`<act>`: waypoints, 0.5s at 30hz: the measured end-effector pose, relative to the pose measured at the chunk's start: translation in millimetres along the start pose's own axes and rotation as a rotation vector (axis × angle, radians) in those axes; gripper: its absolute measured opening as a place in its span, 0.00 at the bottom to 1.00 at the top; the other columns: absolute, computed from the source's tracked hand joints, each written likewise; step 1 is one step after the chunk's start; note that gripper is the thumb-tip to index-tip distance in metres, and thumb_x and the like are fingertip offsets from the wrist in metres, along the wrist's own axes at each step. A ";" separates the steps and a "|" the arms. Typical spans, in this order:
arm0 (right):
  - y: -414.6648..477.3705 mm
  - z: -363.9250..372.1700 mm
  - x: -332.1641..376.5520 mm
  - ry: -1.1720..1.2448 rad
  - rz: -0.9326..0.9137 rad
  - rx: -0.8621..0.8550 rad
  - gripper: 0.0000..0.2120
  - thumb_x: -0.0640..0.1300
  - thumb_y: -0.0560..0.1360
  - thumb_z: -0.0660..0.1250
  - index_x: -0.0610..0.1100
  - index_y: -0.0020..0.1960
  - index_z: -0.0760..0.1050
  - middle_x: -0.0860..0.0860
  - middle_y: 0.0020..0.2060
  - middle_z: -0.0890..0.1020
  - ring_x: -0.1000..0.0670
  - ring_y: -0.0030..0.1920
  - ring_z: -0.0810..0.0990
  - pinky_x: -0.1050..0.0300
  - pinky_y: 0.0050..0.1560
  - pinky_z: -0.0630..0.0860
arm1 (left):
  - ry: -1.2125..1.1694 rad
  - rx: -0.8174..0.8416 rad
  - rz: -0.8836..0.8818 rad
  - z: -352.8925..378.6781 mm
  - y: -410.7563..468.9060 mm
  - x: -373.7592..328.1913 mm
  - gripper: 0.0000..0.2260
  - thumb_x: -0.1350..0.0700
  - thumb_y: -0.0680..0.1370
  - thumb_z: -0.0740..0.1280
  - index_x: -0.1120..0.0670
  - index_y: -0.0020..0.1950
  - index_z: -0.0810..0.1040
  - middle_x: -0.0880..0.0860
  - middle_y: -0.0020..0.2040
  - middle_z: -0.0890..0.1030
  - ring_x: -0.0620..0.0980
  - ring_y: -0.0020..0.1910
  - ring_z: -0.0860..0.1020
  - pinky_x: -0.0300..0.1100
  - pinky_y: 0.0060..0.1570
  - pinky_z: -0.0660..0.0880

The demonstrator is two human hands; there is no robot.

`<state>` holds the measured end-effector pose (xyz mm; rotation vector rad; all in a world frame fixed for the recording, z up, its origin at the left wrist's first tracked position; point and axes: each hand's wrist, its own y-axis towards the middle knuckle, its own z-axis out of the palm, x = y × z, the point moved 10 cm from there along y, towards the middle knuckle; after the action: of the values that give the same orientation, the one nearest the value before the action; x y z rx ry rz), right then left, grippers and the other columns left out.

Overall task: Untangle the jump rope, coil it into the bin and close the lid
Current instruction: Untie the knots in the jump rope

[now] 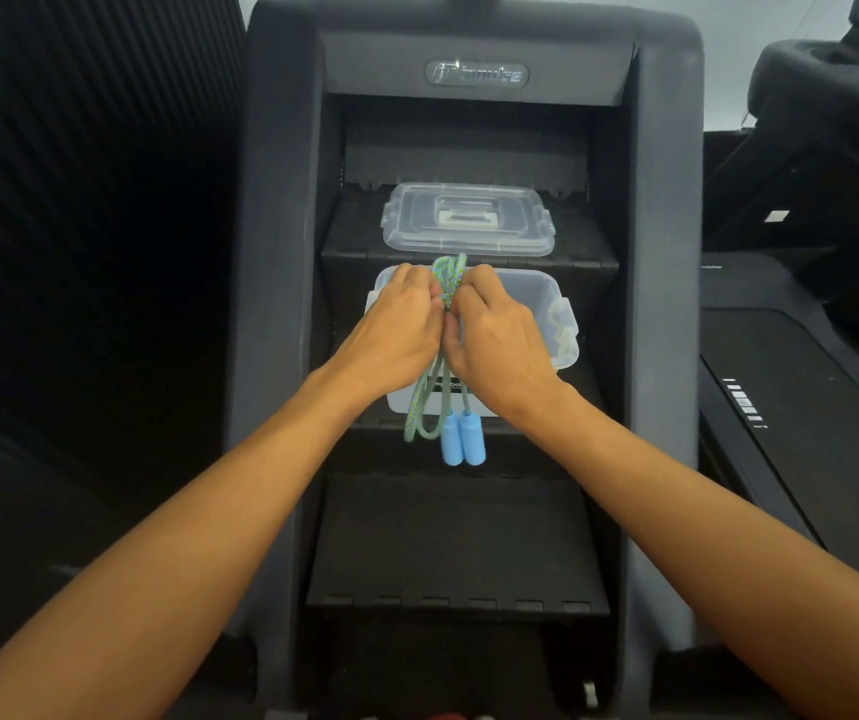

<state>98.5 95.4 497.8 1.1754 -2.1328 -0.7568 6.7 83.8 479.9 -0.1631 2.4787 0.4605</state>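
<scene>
A green-and-blue speckled jump rope (449, 275) is bunched in a knot between my two hands, held above the open clear plastic bin (546, 298). My left hand (396, 324) and my right hand (495, 335) both pinch the knotted bundle, fingertips close together. Loops of rope hang down below my hands, and the two light blue handles (461, 438) dangle side by side in front of the bin's near wall. The clear lid (469, 220) lies flat on the step behind the bin, detached. The bin's inside is mostly hidden by my hands.
The bin and lid sit on black steps (458, 543) of a dark grey stair-climber machine (281, 252) with raised side walls. Another black machine (801, 387) stands to the right. Dark ribbed surface fills the left.
</scene>
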 end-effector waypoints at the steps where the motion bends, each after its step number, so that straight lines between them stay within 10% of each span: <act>1: 0.4 0.1 0.9 0.000 -0.013 -0.007 0.10 0.38 0.77 0.59 0.34 0.41 0.75 0.39 0.41 0.76 0.43 0.28 0.73 0.49 0.22 0.73 | -0.003 0.002 0.002 -0.6 0.4 -1.2 0.04 0.60 0.84 0.58 0.57 0.53 0.72 0.52 0.53 0.71 0.50 0.49 0.72 0.42 0.47 0.68; 9: -1.0 -1.1 -6.9 0.068 -0.018 -0.014 0.03 0.35 0.76 0.65 0.34 0.44 0.75 0.39 0.42 0.76 0.43 0.33 0.75 0.47 0.29 0.77 | -0.055 -0.029 0.025 -6.0 0.9 2.0 0.04 0.59 0.83 0.61 0.56 0.52 0.75 0.49 0.51 0.73 0.41 0.43 0.71 0.34 0.41 0.66; 15: -4.0 -1.4 -21.3 0.242 0.106 -0.023 0.05 0.38 0.74 0.70 0.37 0.46 0.77 0.44 0.43 0.81 0.45 0.40 0.82 0.46 0.41 0.82 | -0.066 -0.165 0.018 -16.6 0.3 11.1 0.04 0.59 0.81 0.65 0.55 0.53 0.78 0.50 0.58 0.67 0.47 0.61 0.62 0.23 0.57 0.60</act>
<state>111.0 111.9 491.3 1.0737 -1.9632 -0.5606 -11.4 78.0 486.0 -0.1891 2.3790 0.6684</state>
